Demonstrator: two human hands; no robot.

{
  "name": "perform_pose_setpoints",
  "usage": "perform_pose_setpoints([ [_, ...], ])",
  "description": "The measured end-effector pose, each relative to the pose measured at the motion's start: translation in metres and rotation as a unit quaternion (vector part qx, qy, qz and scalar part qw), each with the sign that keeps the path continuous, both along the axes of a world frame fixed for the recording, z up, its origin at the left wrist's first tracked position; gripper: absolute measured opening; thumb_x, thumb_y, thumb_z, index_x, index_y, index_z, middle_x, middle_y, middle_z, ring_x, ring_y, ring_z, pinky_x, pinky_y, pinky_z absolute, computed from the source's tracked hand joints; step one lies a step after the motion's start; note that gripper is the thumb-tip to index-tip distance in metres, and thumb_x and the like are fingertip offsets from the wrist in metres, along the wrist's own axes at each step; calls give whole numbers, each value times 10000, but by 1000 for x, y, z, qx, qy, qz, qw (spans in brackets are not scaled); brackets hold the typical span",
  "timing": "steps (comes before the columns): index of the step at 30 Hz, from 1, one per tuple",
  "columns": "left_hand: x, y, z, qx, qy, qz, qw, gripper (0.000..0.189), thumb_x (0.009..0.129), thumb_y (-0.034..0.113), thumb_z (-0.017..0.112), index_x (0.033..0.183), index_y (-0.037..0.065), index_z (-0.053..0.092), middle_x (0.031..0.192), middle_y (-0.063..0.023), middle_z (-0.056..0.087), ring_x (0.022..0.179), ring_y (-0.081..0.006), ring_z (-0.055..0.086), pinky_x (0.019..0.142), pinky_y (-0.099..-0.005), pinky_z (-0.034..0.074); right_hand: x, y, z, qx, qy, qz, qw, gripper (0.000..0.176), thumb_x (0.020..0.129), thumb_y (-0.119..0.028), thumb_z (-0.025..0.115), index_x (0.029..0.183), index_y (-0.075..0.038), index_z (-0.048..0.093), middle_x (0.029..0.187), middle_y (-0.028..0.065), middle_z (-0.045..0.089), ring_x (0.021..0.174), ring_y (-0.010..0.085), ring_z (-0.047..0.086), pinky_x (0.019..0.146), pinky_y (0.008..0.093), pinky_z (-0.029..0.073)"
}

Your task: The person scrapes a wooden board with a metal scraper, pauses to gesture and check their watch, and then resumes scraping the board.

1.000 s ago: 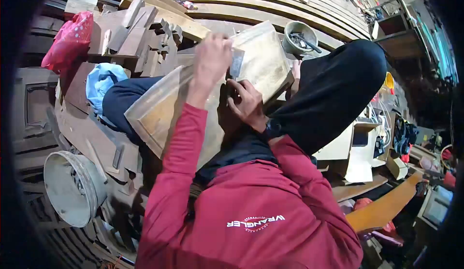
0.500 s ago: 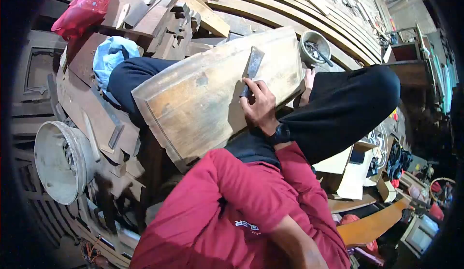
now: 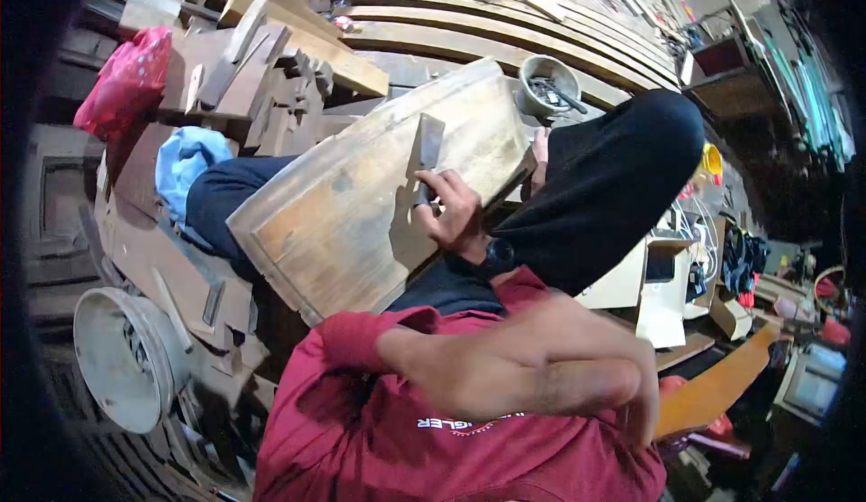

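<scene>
The left hand [image 3: 448, 213] pinches a chisel [image 3: 427, 146] upon the wooden board [image 3: 343, 222]. At five o'clock the right hand [image 3: 642, 412] is blurred, grip untellable.

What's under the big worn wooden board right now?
The worn wooden board rests across legs in dark trousers, showing at both sides. Its middle's underside is covered. On top, the right hand holds a flat metal blade.

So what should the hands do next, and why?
Probably set the left hand on the wooden board to steady it: it hangs by the chest, and only the right hand grips the metal blade against the board lying across the legs.
</scene>
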State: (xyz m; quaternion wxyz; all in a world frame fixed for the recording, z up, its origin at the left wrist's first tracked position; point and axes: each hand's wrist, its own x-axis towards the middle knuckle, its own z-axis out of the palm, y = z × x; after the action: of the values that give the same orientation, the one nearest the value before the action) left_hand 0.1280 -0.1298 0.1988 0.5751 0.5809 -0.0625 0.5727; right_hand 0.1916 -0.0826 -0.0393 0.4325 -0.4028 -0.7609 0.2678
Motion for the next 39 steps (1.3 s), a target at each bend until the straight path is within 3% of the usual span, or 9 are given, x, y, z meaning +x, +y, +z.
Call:
perform_pose_setpoints([
  [4, -39, -18, 17, -18, -147, 133, 980, 250, 966, 194, 591, 1052, -33, 652, 969, -158, 672, 857, -249, 679, 752, -391, 551, 1, 2, 2, 23, -12, -13, 1000, 409, 741, -63, 665, 1145, -29, 713, 832, 150, 607, 677, 299, 648, 625, 383, 539],
  [7, -73, -58, 35, -18, -255, 312, 915, 153, 861, 113, 652, 960, -4, 648, 915, -145, 620, 782, -237, 637, 670, -370, 503, 4, 1, -6, 14, -17, -13, 1000, 428, 751, -66, 683, 1177, -36, 701, 861, 154, 612, 702, 336, 647, 636, 407, 546],
  [9, -91, -70, 47, 8, -260, 356, 898, 150, 866, 116, 647, 974, 12, 645, 912, -137, 619, 780, -234, 632, 670, -370, 498, 4, 2, -5, 19, -34, 5, 999, 434, 760, -63, 688, 1193, -38, 697, 879, 156, 617, 706, 334, 645, 640, 413, 547],
  [15, -104, -69, 49, 56, -149, 302, 940, 151, 880, 127, 633, 1015, 58, 635, 902, -114, 618, 773, -224, 617, 670, -371, 485, -1, 9, -18, -13, -29, -49, 998, 418, 751, -116, 694, 1164, -55, 705, 832, 143, 600, 707, 324, 640, 662, 409, 542],
  [21, -109, -51, 39, 80, -39, 217, 972, 165, 894, 138, 618, 1055, 105, 625, 892, -90, 617, 766, -214, 602, 671, -373, 471, 0, 5, -6, 30, -33, -21, 999, 397, 739, -76, 652, 1130, -63, 716, 841, 140, 604, 721, 321, 650, 659, 397, 545],
  [25, -110, -50, 35, 83, -17, 202, 976, 180, 903, 145, 608, 1082, 136, 619, 885, -74, 616, 762, -207, 592, 671, -373, 463, 2, 9, -6, -19, -33, -37, 999, 404, 732, -52, 651, 1132, -54, 713, 844, 137, 608, 723, 320, 645, 656, 389, 543],
  [28, -110, -50, 34, 84, -9, 191, 978, 194, 910, 150, 601, 1103, 159, 614, 880, -62, 615, 758, -202, 585, 672, -374, 456, 7, 4, -2, 37, -27, 17, 999, 422, 749, -54, 655, 1167, -58, 715, 862, 140, 621, 726, 304, 653, 663, 388, 550],
  [34, -107, -49, 34, 82, 15, 178, 981, 225, 923, 161, 586, 1144, 206, 604, 869, -38, 614, 752, -193, 570, 672, -375, 442, -1, 13, -12, -4, -26, -84, 996, 415, 761, -49, 649, 1170, -60, 717, 891, 149, 635, 728, 313, 663, 658, 398, 562],
  [39, -110, -47, 35, 83, 25, 161, 983, 255, 935, 170, 574, 1177, 245, 595, 861, -18, 613, 746, -184, 557, 673, -376, 431, 2, 3, -7, 10, -47, 15, 999, 431, 773, -60, 657, 1201, -74, 708, 907, 150, 619, 746, 326, 659, 681, 405, 556],
])
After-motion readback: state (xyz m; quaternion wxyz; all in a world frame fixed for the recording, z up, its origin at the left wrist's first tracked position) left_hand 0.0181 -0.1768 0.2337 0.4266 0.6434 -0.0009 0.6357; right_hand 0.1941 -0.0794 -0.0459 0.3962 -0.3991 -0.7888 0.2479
